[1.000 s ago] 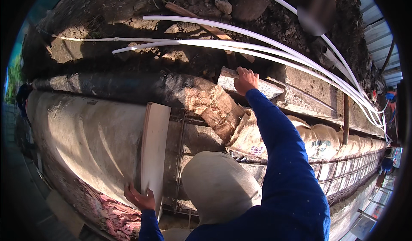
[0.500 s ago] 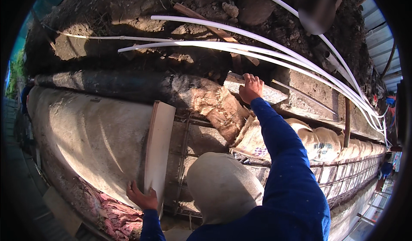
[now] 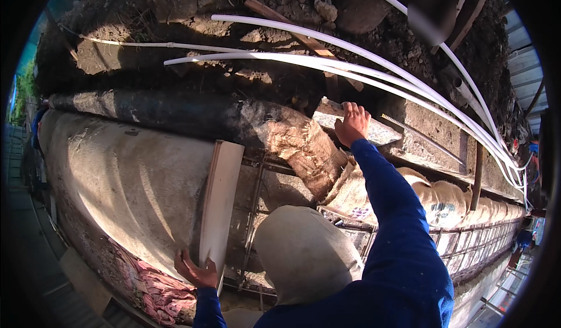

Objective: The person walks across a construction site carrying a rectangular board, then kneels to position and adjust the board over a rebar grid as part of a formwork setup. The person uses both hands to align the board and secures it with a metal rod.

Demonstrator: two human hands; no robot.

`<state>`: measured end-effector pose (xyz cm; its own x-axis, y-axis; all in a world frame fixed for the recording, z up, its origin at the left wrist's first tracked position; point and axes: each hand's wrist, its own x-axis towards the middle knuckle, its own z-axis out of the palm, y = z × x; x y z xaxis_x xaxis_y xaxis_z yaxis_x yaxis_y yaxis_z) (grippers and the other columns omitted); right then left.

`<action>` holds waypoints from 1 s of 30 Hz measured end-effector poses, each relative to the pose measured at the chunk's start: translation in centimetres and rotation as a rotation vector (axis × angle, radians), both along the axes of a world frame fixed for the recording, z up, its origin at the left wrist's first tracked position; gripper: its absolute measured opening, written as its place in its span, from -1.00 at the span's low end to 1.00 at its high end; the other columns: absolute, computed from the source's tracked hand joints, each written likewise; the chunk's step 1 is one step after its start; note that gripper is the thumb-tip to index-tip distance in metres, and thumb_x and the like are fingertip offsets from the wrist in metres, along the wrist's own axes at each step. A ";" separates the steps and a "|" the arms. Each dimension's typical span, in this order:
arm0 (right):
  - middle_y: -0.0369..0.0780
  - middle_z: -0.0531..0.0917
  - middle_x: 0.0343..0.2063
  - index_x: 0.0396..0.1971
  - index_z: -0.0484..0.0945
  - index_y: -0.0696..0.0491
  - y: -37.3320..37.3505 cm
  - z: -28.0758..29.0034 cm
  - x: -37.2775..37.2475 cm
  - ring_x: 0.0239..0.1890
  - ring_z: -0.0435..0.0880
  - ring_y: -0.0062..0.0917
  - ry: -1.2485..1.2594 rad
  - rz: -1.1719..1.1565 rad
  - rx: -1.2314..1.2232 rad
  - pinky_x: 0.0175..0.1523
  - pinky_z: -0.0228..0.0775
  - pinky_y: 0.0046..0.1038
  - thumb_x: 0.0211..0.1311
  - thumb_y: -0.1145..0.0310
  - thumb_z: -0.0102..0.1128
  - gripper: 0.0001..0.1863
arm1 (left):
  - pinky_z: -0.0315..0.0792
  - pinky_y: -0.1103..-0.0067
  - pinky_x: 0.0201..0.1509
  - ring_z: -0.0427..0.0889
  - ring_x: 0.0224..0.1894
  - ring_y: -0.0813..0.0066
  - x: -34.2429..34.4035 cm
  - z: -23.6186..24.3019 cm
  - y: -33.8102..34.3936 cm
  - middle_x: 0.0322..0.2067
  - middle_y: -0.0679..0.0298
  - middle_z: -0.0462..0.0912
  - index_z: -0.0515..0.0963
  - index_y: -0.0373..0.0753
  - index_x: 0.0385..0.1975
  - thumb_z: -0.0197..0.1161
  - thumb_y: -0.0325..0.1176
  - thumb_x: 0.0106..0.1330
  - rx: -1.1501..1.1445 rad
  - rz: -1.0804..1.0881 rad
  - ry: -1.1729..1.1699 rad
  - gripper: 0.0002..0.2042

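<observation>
Board of pale wood runs lengthwise just left of the frame's middle, its lower end beside the left hand at the lower left of centre. That hand is spread, thumb against the board's lower part and fingers fanned to its left, over the broad pale surface that fills the left of the frame; how firmly it presses cannot be told. At the upper right of centre, the right hand has its fingers bent over the top edge of a pale block; with its far side hidden, I cannot tell whether it grips or only leans. Compared with a second ago, both hands, the board and the block all appear a little farther right in the frame, while each hand keeps its place against what it touches. A ribbed bar slants down to the right from beside the block. Brown burlap wrapping lies between board and block, meeting the end of a dark pipe from the left. White pipes curve across the upper frame, crossing a wooden plank. Crumpled pink cloth lies at the lower left.
</observation>
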<state>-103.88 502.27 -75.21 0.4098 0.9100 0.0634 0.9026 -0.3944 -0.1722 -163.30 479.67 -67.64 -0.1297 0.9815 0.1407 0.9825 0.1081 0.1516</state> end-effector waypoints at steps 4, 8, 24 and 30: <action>-0.18 0.58 0.09 0.19 0.49 -0.04 -1.2 0.5 -1.2 0.25 0.48 -0.21 0.039 0.033 0.018 0.40 0.21 -0.10 0.07 0.30 0.28 -0.41 | 0.22 0.00 0.52 0.29 0.44 -0.16 0.5 0.6 0.3 0.36 -0.07 0.34 0.44 -0.31 0.32 0.51 -0.41 -0.12 0.001 0.007 -0.005 -0.17; -0.22 0.57 0.10 0.19 0.49 -0.06 -1.8 0.7 -0.8 0.24 0.48 -0.29 0.017 0.016 0.015 0.40 0.20 -0.14 0.05 0.33 0.21 -0.41 | 0.22 0.00 0.51 0.29 0.44 -0.15 1.1 1.1 0.8 0.36 -0.06 0.34 0.43 -0.31 0.31 0.52 -0.41 -0.12 -0.012 0.007 -0.011 -0.17; -0.22 0.57 0.14 0.24 0.50 -0.06 -1.8 1.4 -0.8 0.27 0.45 -0.30 0.096 0.011 0.007 0.44 0.14 -0.15 0.11 0.19 0.30 -0.38 | 0.28 -0.05 0.45 0.36 0.38 -0.21 0.6 -0.3 0.3 0.29 -0.11 0.39 0.40 -0.39 0.29 0.46 -0.42 -0.12 0.073 -0.069 0.063 -0.19; -0.13 0.71 0.11 0.23 0.62 -0.05 -1.4 2.2 3.3 0.18 0.65 -0.18 0.290 0.150 -0.079 0.32 0.43 -0.09 0.21 0.17 0.25 -0.45 | 0.24 -0.05 0.48 0.31 0.39 -0.20 -0.7 -1.1 0.0 0.32 -0.12 0.34 0.37 -0.44 0.29 0.45 -0.34 -0.08 0.064 -0.084 0.065 -0.18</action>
<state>-100.57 500.85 -73.01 0.2616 0.9590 -0.1088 0.8696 -0.2831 -0.4045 -164.03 479.68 -68.76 -0.0363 0.9773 0.2090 0.9957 0.0174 0.0914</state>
